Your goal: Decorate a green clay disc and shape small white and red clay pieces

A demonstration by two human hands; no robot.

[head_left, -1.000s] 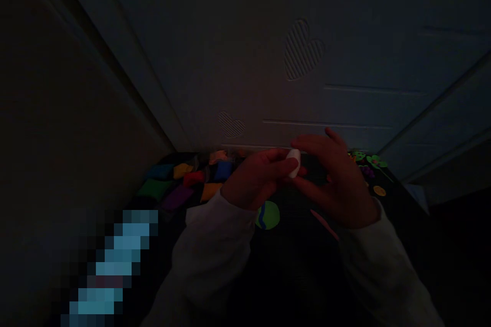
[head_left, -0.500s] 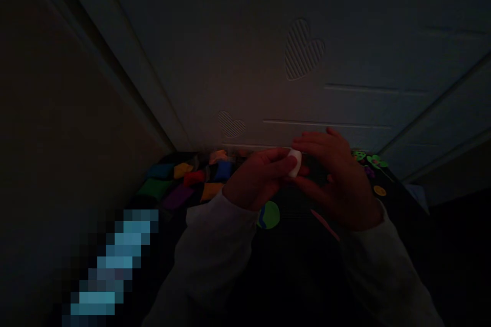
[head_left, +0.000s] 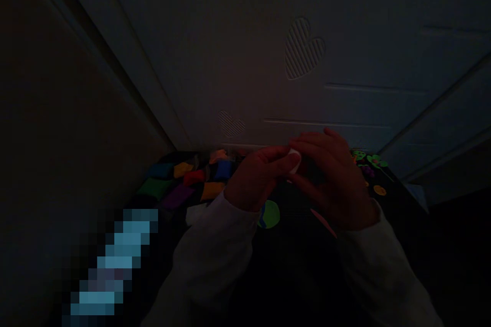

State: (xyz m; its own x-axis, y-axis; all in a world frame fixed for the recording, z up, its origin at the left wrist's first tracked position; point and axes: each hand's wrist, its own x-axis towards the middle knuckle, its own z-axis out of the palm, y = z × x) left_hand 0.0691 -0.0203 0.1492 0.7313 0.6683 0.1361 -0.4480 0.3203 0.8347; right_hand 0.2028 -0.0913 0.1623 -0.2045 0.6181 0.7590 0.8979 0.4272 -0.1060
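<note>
A small white lump of what looks like modelling clay (head_left: 295, 164) is pinched by my left hand (head_left: 264, 173), the thumb pressed on its near face. My right hand (head_left: 335, 184) curves around from the other side, its fingertips at the lump's upper edge and its thumb at the lower edge. Fingers cover much of the lump. Below the hands lies a round green piece with a blue patch (head_left: 271, 214), partly hidden by the left cuff. A thin pink stick-like tool (head_left: 322, 222) rests under the right wrist.
Several coloured soft packets, among them a purple one (head_left: 178, 195) and an orange one (head_left: 213, 190), lie on the dark surface at left. Green flower-like pieces (head_left: 376, 161) and a yellow disc (head_left: 379, 190) lie at right. A pale panel with hearts (head_left: 303, 51) rises behind. The light is dim.
The right fingers have shifted slightly left, closer around the white lump, and less of it shows. The left hand has barely moved.
</note>
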